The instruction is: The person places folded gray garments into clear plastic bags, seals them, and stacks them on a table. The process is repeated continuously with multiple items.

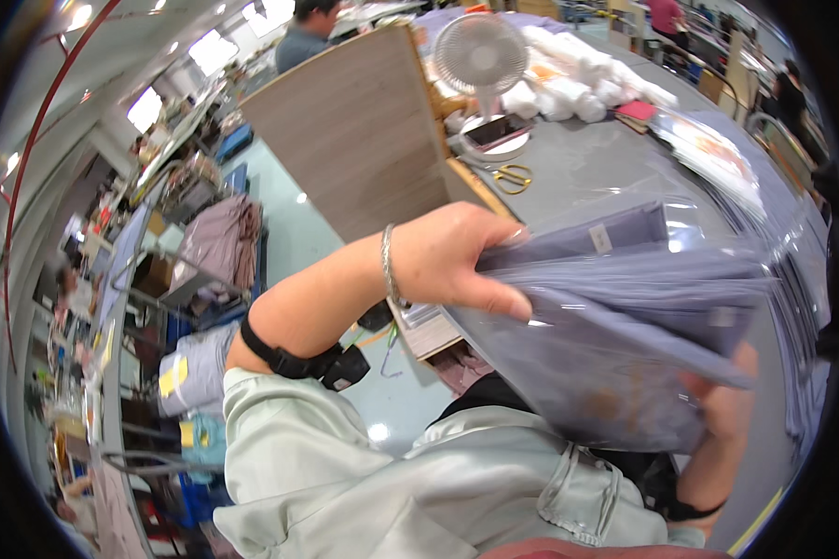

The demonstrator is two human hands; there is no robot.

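Note:
In front of my body I hold a clear plastic bag [569,373] with folded grey-purple fabric [615,289] in it, a small white label showing on one fold. My left hand [452,256], a bracelet at its wrist, is closed on the bag's left side, thumb on the near face and fingers partly hidden by the fabric. At the lower right, my right hand [721,401] grips the bag and fabric from the right side. Plastic and cloth cover part of its fingers, which are blurred.
A fan [480,56], a phone [496,133] and gold-handled scissors [513,179] stand or lie on the grey table [592,154]. White plastic rolls [578,74] lie behind. Folded fabric stacks [797,354] line the right. A wooden panel [345,130] rises at the left.

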